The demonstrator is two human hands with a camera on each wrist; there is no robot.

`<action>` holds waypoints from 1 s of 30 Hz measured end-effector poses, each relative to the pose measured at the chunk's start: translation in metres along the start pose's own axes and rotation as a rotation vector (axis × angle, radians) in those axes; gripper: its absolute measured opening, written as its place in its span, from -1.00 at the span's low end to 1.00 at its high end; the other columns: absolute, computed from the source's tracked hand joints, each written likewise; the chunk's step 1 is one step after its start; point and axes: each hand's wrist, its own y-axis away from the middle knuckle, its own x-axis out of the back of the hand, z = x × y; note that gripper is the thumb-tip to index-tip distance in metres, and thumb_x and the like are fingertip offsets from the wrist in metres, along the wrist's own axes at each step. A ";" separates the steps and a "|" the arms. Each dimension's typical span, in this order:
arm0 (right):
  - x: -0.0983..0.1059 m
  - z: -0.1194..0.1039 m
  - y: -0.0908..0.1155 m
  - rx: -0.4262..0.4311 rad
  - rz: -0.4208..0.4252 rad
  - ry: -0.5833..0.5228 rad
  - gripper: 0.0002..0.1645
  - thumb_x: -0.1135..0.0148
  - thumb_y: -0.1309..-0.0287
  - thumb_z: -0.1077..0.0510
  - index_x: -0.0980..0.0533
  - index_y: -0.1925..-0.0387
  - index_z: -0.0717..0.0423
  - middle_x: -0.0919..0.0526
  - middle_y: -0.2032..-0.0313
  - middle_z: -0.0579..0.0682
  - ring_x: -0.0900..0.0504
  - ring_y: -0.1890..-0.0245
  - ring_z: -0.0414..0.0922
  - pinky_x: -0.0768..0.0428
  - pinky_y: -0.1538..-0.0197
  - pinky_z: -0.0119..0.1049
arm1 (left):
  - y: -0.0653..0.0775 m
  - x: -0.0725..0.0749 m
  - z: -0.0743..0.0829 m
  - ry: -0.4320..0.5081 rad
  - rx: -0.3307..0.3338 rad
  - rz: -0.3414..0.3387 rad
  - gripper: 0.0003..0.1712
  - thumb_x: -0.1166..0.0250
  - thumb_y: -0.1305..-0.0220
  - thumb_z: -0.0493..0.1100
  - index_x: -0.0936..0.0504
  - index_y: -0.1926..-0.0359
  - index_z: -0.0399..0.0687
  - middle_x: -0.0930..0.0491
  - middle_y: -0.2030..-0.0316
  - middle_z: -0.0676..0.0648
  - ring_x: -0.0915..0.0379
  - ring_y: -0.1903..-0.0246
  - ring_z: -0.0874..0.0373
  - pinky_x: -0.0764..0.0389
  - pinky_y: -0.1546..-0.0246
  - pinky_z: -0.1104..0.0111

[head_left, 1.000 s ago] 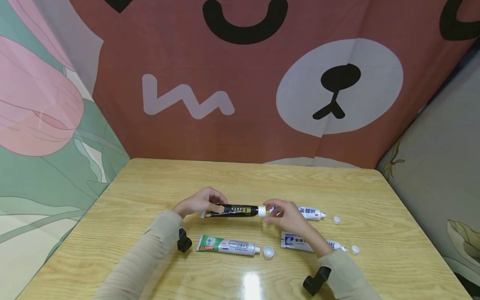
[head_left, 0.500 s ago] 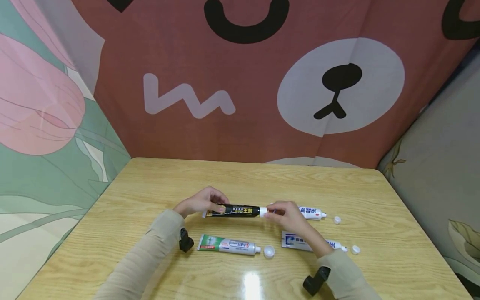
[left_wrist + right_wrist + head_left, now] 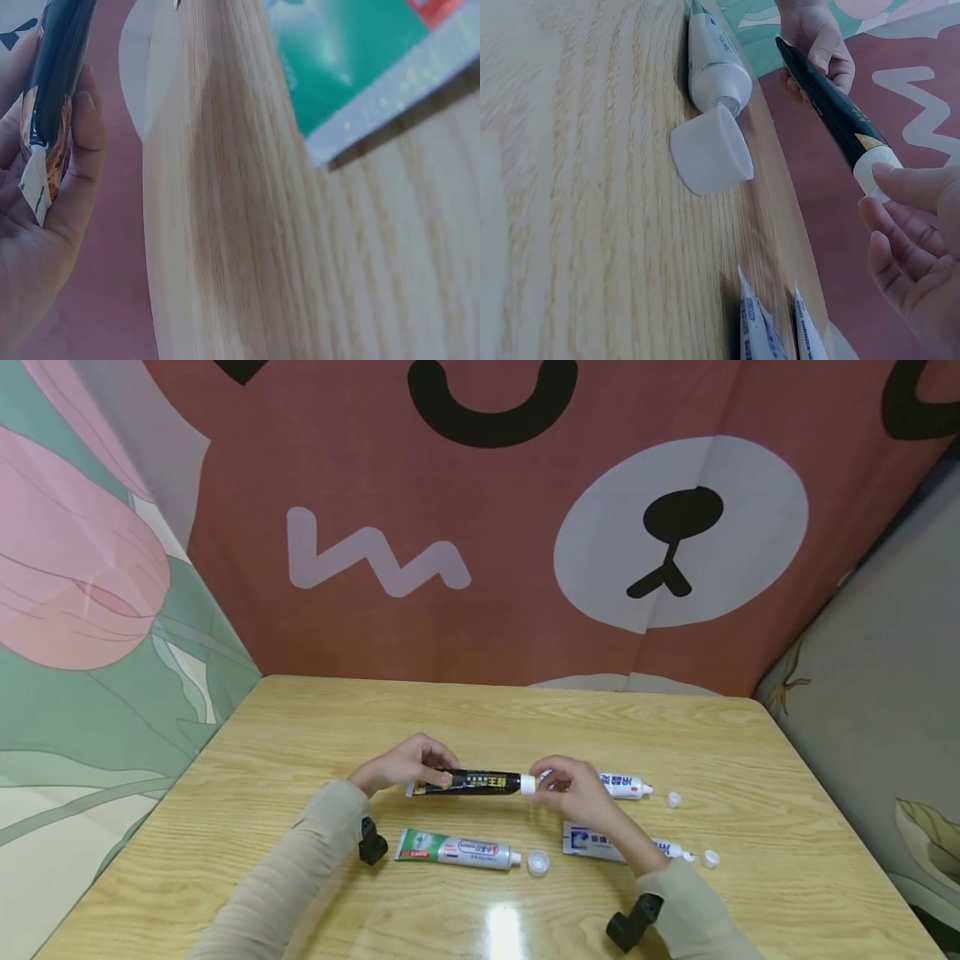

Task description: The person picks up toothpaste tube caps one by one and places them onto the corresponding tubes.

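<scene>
My left hand point(image 3: 408, 764) holds a black toothpaste tube point(image 3: 483, 782) by its flat tail, thumb in front, above the table. The tube lies level, with a white cap point(image 3: 528, 784) on its right end. At that cap is my right hand point(image 3: 577, 789); in the right wrist view its thumb and forefinger pinch the cap point(image 3: 875, 166). The left wrist view shows the tube's white crimped end point(image 3: 36, 187) against my palm. Nearer me lies a green-and-white toothpaste tube point(image 3: 457, 850), uncapped, with a loose white cap point(image 3: 537, 862) beside its nozzle.
Two white-and-blue toothpaste tubes, one farther back point(image 3: 624, 787) and one nearer point(image 3: 592, 842), lie on the right, partly hidden by my right hand and forearm. Small white caps point(image 3: 674, 799) point(image 3: 710, 859) lie off their nozzles. A patterned cloth point(image 3: 480, 643) stands behind the wooden table point(image 3: 360, 710).
My right fingers close together at the cap half a second ago, then spread and shift slightly around it now. The left hand and black tube stay almost still.
</scene>
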 end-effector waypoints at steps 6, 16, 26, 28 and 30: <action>0.002 -0.016 0.002 -0.017 -0.015 0.033 -0.61 -0.27 -0.03 0.27 -0.49 0.06 0.30 -0.61 0.31 0.06 -0.57 0.37 -0.11 -0.55 0.32 -0.34 | 0.002 -0.001 0.003 0.002 0.012 0.005 -0.80 -0.27 -0.10 -0.37 -0.59 0.21 -0.38 -0.62 0.36 -0.12 -0.50 0.41 0.17 -0.52 0.34 0.32; -0.003 -0.004 0.000 0.001 -0.057 0.029 -0.59 -0.35 0.10 0.34 -0.51 0.11 0.23 -0.58 0.32 0.07 -0.58 0.39 -0.08 -0.55 0.36 -0.35 | 0.000 0.000 -0.005 -0.009 0.012 0.013 -0.77 -0.31 -0.09 -0.31 -0.60 0.21 -0.34 -0.63 0.35 -0.08 -0.52 0.39 0.15 -0.54 0.32 0.30; -0.004 -0.003 -0.001 -0.055 -0.004 -0.020 -0.65 -0.30 -0.01 0.23 -0.53 0.12 0.27 -0.60 0.43 0.04 -0.54 0.48 -0.05 -0.49 0.51 -0.38 | 0.000 -0.006 0.001 -0.006 0.019 0.058 -0.81 -0.30 -0.08 -0.34 -0.61 0.23 -0.33 -0.62 0.39 -0.09 -0.50 0.44 0.14 -0.53 0.37 0.29; -0.004 -0.003 -0.001 -0.066 0.001 -0.040 -0.65 -0.28 -0.04 0.22 -0.53 0.12 0.30 -0.60 0.44 0.09 -0.52 0.50 -0.03 -0.46 0.53 -0.39 | -0.001 -0.007 0.001 -0.009 0.021 0.074 -0.81 -0.31 -0.07 -0.35 -0.61 0.24 -0.34 -0.62 0.40 -0.10 -0.50 0.45 0.15 -0.53 0.39 0.30; -0.005 -0.003 -0.001 -0.080 0.009 -0.047 -0.67 -0.26 -0.05 0.22 -0.53 0.13 0.31 -0.60 0.44 0.11 -0.50 0.51 -0.03 -0.45 0.53 -0.39 | -0.002 -0.008 0.001 -0.016 0.020 0.087 -0.81 -0.31 -0.06 -0.35 -0.62 0.25 -0.35 -0.63 0.40 -0.10 -0.50 0.45 0.15 -0.53 0.40 0.31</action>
